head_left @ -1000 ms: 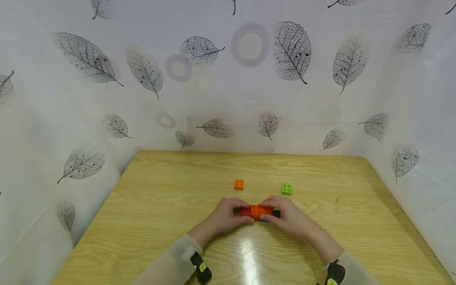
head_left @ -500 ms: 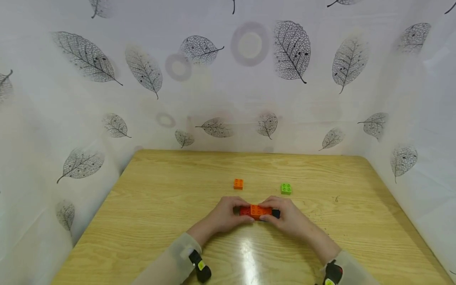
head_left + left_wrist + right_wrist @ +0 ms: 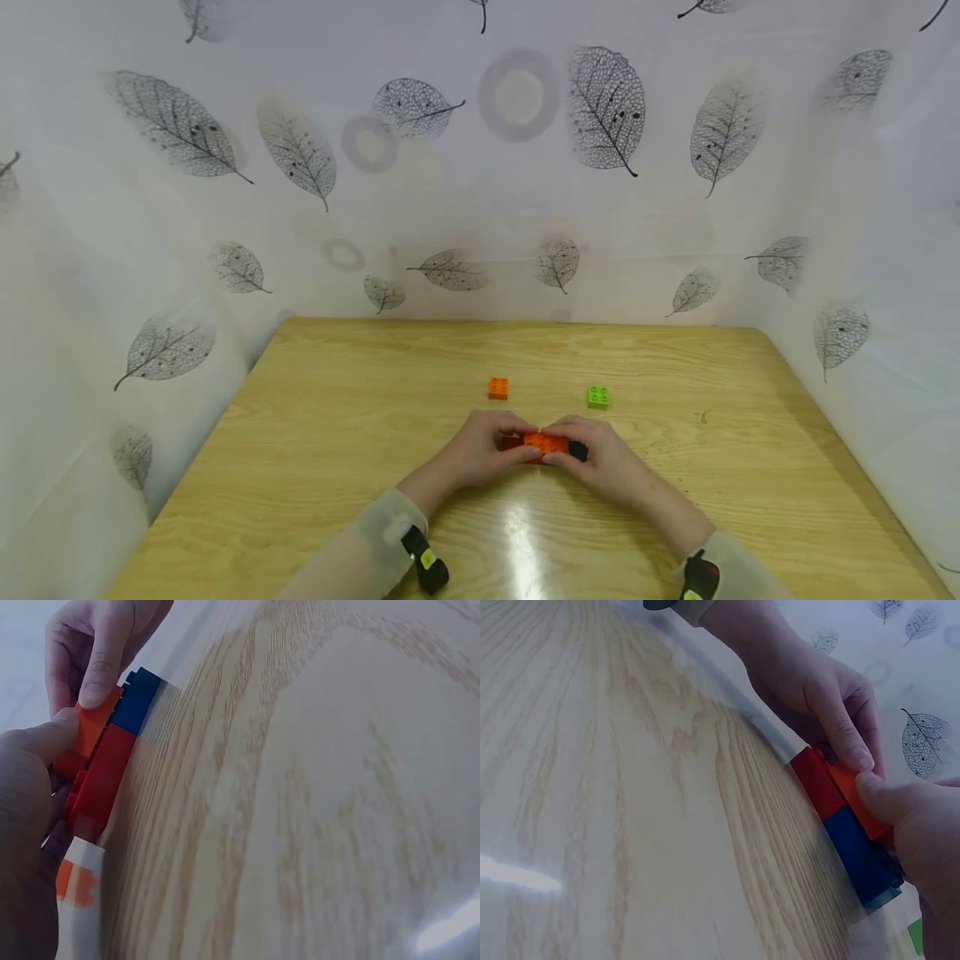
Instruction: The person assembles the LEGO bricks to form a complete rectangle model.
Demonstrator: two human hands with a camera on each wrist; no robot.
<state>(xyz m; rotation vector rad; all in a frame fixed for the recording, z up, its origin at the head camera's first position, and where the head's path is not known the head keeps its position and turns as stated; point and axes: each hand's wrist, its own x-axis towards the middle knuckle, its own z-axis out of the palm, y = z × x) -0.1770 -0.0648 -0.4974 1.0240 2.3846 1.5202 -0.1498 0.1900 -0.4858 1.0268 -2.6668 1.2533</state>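
Note:
An orange building brick (image 3: 546, 442) sits on top of a red brick (image 3: 105, 780) and a blue brick (image 3: 861, 855), which lie end to end on the table. My left hand (image 3: 476, 450) pinches the orange brick near its left end, thumb on the near side. From the right, my right hand (image 3: 609, 457) holds the same brick between thumb and fingers. Both thumbs press its near face, close together in the right wrist view. Fingers hide most of the far side, and whether the orange brick is fully seated cannot be told.
Behind the hands, a small orange brick (image 3: 498, 388) lies on the wooden table (image 3: 360, 400). A small green brick (image 3: 597, 397) is to its right. A leaf-patterned white sheet (image 3: 480, 192) hangs around the back and sides.
My left thumb and fingers have shifted right, from beside the red brick onto the orange brick's left end. The right hand keeps its hold. The head view has shifted slightly.

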